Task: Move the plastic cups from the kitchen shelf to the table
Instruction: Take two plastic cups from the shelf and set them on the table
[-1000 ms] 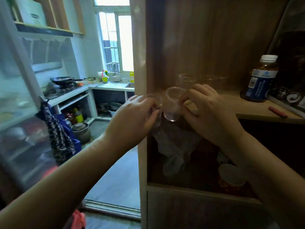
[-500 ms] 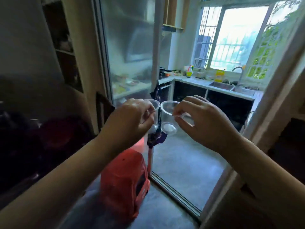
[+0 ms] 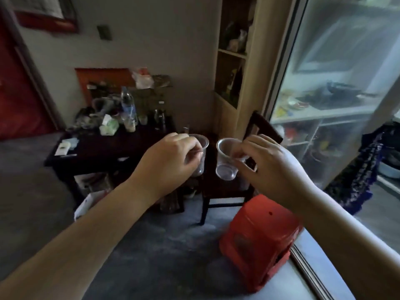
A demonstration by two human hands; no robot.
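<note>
Each of my hands holds one clear plastic cup in the air at chest height. My left hand (image 3: 173, 154) pinches the rim of the left cup (image 3: 201, 156), which is partly hidden behind my fingers. My right hand (image 3: 266, 161) grips the rim of the right cup (image 3: 226, 163), tilted with its mouth towards the upper left. The two cups hang side by side, a small gap between them. A dark wooden table (image 3: 91, 152) stands ahead to the left, beyond and below my hands.
Bottles, tissue packs and jars crowd the table's back half. A dark wooden chair (image 3: 227, 191) stands right of the table, under the cups. A red plastic stool (image 3: 257, 241) sits on the floor at the right, beside a sliding glass door (image 3: 337, 94).
My view has swung left from the kitchen shelf and doorway to the room with the table. Both hands still carry the cups, now slightly farther apart.
</note>
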